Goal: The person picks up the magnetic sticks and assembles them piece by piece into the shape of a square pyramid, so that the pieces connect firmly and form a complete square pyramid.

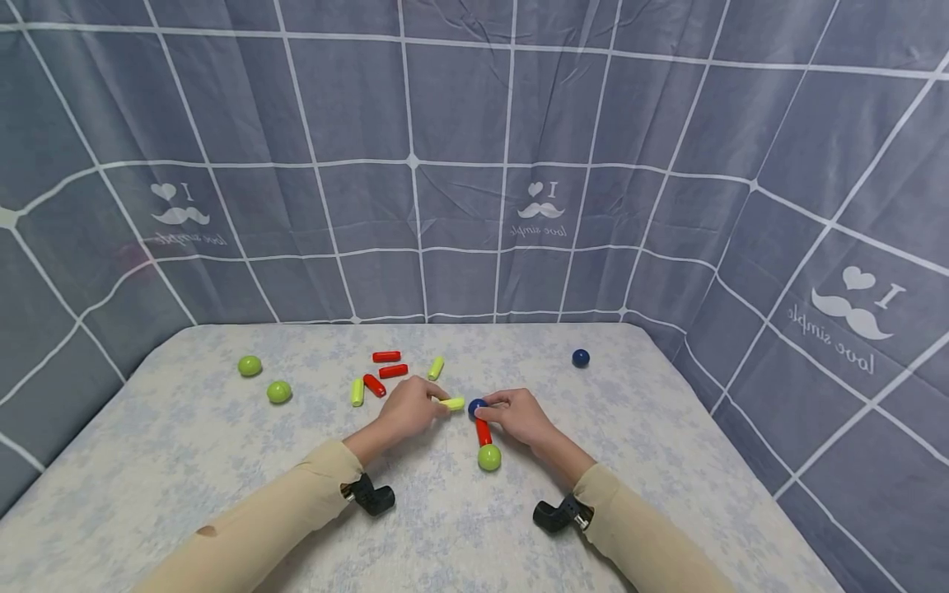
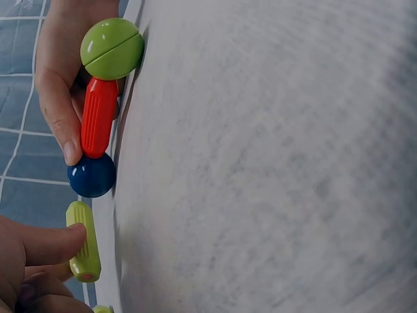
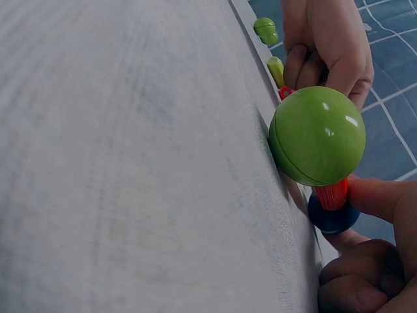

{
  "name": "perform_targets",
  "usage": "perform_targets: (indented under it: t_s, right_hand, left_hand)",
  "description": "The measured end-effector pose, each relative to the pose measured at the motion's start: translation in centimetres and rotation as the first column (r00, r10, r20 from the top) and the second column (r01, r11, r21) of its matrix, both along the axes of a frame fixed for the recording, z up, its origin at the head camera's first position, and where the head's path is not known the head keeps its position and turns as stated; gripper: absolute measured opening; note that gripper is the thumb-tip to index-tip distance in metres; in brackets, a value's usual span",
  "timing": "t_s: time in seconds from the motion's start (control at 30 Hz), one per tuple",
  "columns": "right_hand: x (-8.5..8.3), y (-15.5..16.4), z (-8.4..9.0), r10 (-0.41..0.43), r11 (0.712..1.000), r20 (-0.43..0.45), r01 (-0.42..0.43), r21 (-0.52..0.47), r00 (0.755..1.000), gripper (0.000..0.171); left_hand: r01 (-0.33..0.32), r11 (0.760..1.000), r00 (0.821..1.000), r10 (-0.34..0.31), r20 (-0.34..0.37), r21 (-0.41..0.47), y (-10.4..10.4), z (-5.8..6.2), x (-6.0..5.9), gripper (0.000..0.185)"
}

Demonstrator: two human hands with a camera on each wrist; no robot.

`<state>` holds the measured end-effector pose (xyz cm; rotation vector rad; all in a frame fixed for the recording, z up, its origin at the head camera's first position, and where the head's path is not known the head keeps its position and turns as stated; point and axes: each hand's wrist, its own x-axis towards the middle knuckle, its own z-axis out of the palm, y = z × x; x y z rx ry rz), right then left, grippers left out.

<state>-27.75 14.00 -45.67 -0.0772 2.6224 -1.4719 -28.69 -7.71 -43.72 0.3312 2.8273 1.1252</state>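
Observation:
My left hand (image 1: 410, 407) pinches a yellow-green ribbed stick (image 2: 83, 241) between thumb and fingers. Its free end points at a blue ball (image 2: 92, 175), with a small gap between them in the left wrist view. My right hand (image 1: 523, 417) grips that blue ball with thumb and fingertips. A red ribbed stick (image 2: 99, 117) joins the blue ball to a green ball (image 1: 489, 458), which bears a seam line. This joined piece lies along the tabletop, green ball toward me. In the right wrist view the green ball (image 3: 318, 135) covers much of the red stick.
Beyond my left hand lie several red sticks (image 1: 393, 371) and two yellow-green sticks (image 1: 436, 367). Two green balls (image 1: 279, 392) sit at the left, another blue ball (image 1: 581, 358) at the back right. A grid-patterned curtain (image 1: 460, 206) hangs behind the cloth-covered table (image 1: 445, 535).

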Motion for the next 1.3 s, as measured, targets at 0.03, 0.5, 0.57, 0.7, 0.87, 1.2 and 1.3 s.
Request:
perform_targets:
  t_s: [0.03, 0.5, 0.57, 0.7, 0.87, 1.2, 1.3]
  right_hand:
    - [0.0, 0.0, 0.0, 0.0, 1.0, 0.0, 0.0, 0.0, 1.0, 0.041]
    - [0.1, 0.0, 0.1, -0.002, 1.0, -0.007, 0.002, 0.004, 1.0, 0.042]
    - [0.1, 0.1, 0.1, 0.0, 1.0, -0.007, 0.0, 0.005, 1.0, 0.043]
    - [0.1, 0.1, 0.0, -0.001, 1.0, -0.008, 0.001, 0.011, 1.0, 0.043]
    - [0.1, 0.0, 0.1, 0.002, 1.0, -0.009, -0.002, 0.011, 1.0, 0.042]
    - [0.0, 0.0, -0.1, 0.002, 1.0, -0.005, -0.002, 0.008, 1.0, 0.04]
    - [-0.1, 0.1, -0.1, 0.006, 1.0, -0.008, -0.005, 0.011, 1.0, 0.041]
  left_hand:
    - [-0.002, 1.0, 1.0, 0.002, 0.005, -0.001, 0.0, 0.0, 0.1, 0.016]
    - [0.024, 0.998, 1.0, -0.025, -0.013, -0.065, 0.8, -0.1, 0.6, 0.011]
    - [0.021, 0.998, 1.0, -0.022, -0.012, -0.065, 1.0, -0.1, 0.6, 0.011]
    - [0.017, 0.999, 1.0, -0.017, -0.004, -0.043, 0.9, -0.3, 0.6, 0.011]
    - [0.012, 1.0, 1.0, -0.012, 0.01, 0.0, 0.8, -0.6, 0.6, 0.013]
    - [0.013, 1.0, 1.0, -0.014, 0.015, 0.014, 0.7, -0.6, 0.9, 0.022]
    - [0.005, 1.0, 1.0, -0.005, 0.008, 0.006, 0.5, -0.5, 1.0, 0.023]
